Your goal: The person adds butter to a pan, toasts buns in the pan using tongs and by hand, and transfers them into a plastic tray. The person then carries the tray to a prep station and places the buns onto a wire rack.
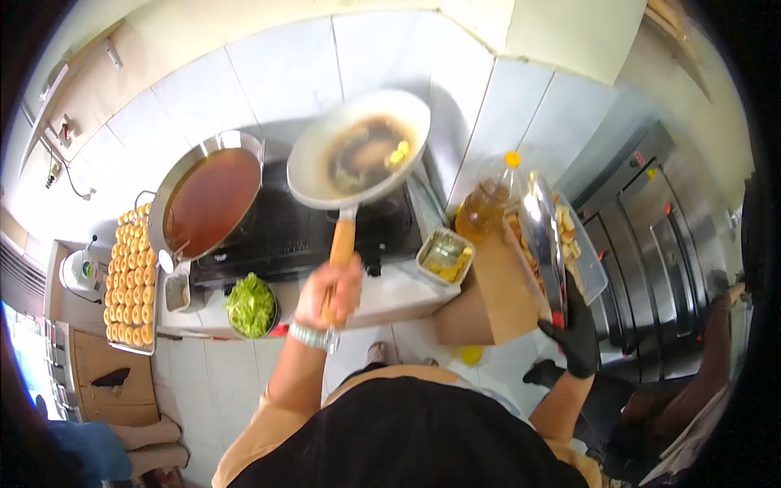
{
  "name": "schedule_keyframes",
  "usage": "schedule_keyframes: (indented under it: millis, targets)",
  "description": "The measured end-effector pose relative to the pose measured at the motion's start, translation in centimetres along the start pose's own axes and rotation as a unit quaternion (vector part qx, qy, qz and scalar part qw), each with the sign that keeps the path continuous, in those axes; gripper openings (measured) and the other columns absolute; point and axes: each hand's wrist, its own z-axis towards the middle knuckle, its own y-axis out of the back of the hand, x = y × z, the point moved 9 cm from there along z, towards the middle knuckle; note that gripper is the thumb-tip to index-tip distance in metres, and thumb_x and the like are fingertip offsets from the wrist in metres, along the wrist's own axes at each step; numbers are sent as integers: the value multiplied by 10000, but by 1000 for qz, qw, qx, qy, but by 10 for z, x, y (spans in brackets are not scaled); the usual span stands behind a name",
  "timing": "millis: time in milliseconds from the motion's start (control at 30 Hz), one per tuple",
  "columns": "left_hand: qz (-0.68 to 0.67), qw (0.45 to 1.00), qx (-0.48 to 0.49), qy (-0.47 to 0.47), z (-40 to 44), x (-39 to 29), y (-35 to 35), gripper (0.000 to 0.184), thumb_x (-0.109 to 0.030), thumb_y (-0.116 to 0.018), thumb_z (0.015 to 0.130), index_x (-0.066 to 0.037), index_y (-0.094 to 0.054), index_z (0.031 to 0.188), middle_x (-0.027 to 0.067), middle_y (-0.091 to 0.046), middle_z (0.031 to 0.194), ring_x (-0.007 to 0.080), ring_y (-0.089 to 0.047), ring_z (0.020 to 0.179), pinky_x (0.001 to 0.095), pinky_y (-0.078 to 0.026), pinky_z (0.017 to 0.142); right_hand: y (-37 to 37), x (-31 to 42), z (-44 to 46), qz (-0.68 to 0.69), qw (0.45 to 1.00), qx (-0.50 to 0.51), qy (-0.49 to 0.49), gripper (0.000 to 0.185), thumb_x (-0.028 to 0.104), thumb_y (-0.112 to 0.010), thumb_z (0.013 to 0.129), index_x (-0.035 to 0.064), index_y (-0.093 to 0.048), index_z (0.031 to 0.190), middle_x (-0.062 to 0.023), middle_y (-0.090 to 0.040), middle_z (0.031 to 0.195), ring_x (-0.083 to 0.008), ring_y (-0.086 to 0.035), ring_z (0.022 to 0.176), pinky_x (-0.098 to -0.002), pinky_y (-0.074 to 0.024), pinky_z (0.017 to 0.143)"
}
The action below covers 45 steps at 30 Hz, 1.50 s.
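My left hand [332, 289] is bare and wrapped round the wooden handle of a frying pan [305, 175]. The pan is raised over the black stove [285, 236] and smeared by motion. Small yellow pieces [399, 153] sit at its right side, beside browned residue and liquid. My right hand [579, 333], in a black glove, is closed on metal tongs [543, 232] that point up and away from me. Behind the tongs are a container [592, 264] of bread-like pieces and an oil bottle [484, 207] with an orange cap. A small tub [446, 256] holds yellow pieces.
A wide pan [213, 199] of reddish-brown liquid sits at the stove's left. Nearby are a bowl of chopped greens [250, 305] and a tray [152, 351] with rows of round pastries. A cardboard box [480, 305] stands right. Other people [700, 390] are at both edges.
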Motion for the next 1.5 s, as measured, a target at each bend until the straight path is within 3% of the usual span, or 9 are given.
schedule_keyframes:
  millis: [267, 300, 367, 433, 700, 800, 1000, 1200, 1500]
  targets:
    - [-46, 998, 15, 47, 28, 7, 13, 81, -82, -469, 855, -54, -428, 919, -38, -402, 557, 61, -361, 362, 208, -305, 312, 4, -11, -7, -11, 999, -31, 24, 839, 81, -757, 583, 23, -368, 1324, -158, -465, 1277, -252, -428, 1191, -362, -329, 991]
    - [-66, 996, -5, 54, 22, 8, 3, 40, -51, -470, 852, -71, -451, 824, -27, -382, 524, 73, -342, 337, 215, -285, 298, 6, -12, -11, -18, 999, -38, 20, 842, 88, -760, 583, 23, -367, 1324, -159, -466, 1274, -256, -433, 1186, -364, -334, 986]
    - [-18, 998, -26, 59, -9, 22, 5, 45, -53, -482, 842, -68, -452, 812, -28, -377, 521, 74, -354, 344, 216, -299, 310, 15, -13, -17, -50, 998, -49, 4, 843, 109, -766, 585, 21, -368, 1323, -163, -468, 1272, -265, -447, 1172, -367, -351, 972]
    - [27, 997, -31, 57, -17, 7, -6, 56, -52, -493, 831, -64, -452, 795, -26, -378, 520, 77, -364, 349, 218, -311, 319, 15, -2, -16, -28, 995, -38, 91, 846, 105, -764, 578, 16, -369, 1321, -169, -469, 1270, -268, -453, 1165, -369, -359, 963]
    - [194, 969, -136, 67, -34, -9, 1, 110, -28, -551, 786, -41, -447, 821, -7, -406, 513, 97, -394, 330, 237, -332, 302, 3, -10, -18, -56, 998, -39, -5, 833, 119, -764, 586, 17, -377, 1317, -177, -470, 1266, -261, -451, 1162, -380, -354, 961]
    - [177, 969, -153, 84, -61, -8, -11, 96, -21, -536, 785, -32, -441, 795, 23, -408, 481, 116, -403, 312, 238, -333, 275, 2, -2, -24, -6, 997, -34, 63, 825, 120, -766, 594, 24, -378, 1316, -173, -489, 1244, -265, -468, 1141, -380, -370, 944]
    - [204, 971, -125, 5, -16, -15, 5, 128, -34, -544, 799, -57, -430, 746, -4, -378, 457, 101, -399, 324, 242, -328, 284, -3, 2, -15, -22, 997, -67, 23, 822, 133, -770, 578, 17, -394, 1299, -168, -514, 1210, -260, -490, 1107, -381, -385, 920]
    - [219, 970, -100, 18, -56, -11, 20, 197, 29, -545, 752, -20, -409, 886, 28, -423, 500, 124, -411, 308, 253, -355, 277, 3, -2, -29, -62, 992, -85, 67, 838, 111, -758, 588, 14, -367, 1323, -158, -494, 1248, -247, -461, 1153, -362, -339, 978]
    - [197, 979, -55, -3, -31, -6, 51, 222, 54, -563, 736, -41, -421, 877, 16, -411, 499, 120, -390, 286, 248, -329, 259, -16, 24, -25, -25, 995, -76, 54, 878, 126, -745, 583, 29, -335, 1353, -138, -442, 1312, -199, -424, 1184, -331, -311, 984]
